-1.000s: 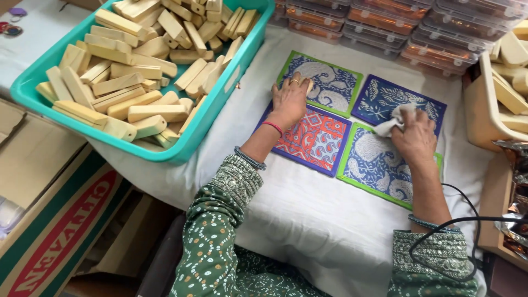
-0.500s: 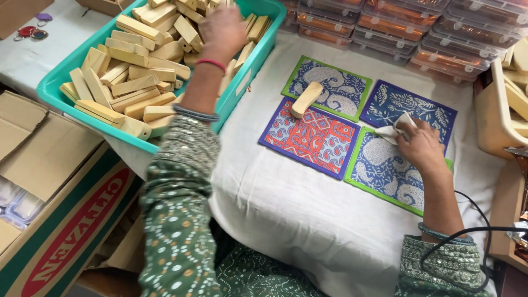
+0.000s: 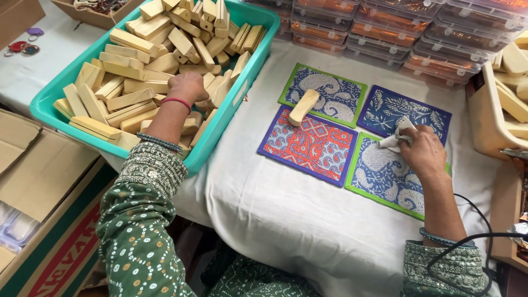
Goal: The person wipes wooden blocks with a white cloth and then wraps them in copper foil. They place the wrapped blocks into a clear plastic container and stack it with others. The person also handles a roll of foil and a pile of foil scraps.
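My left hand point(image 3: 187, 87) reaches into the teal tub point(image 3: 55, 94) and closes over one of the several pale wooden blocks point(image 3: 129, 41) piled there. My right hand point(image 3: 421, 151) rests on the green-edged blue patterned mat point(image 3: 385, 184) and grips a crumpled white cloth point(image 3: 397, 137). Four patterned mats lie in a square on the white cloth-covered table point(image 3: 286, 220). One wooden block point(image 3: 303, 106) lies across the green-edged mat point(image 3: 330, 91) and the red and blue mat point(image 3: 313, 146).
Stacked clear lidded boxes point(image 3: 385, 33) line the far edge. A cream tub point(image 3: 495, 118) with more blocks stands at the right. Cardboard boxes point(image 3: 38, 181) sit at the left. A black cable point(image 3: 473, 236) crosses my right sleeve.
My left hand left a wooden block on the mats, swung left into the teal tub and has now drawn back to the blocks near its front. The right hand stayed on the mat.
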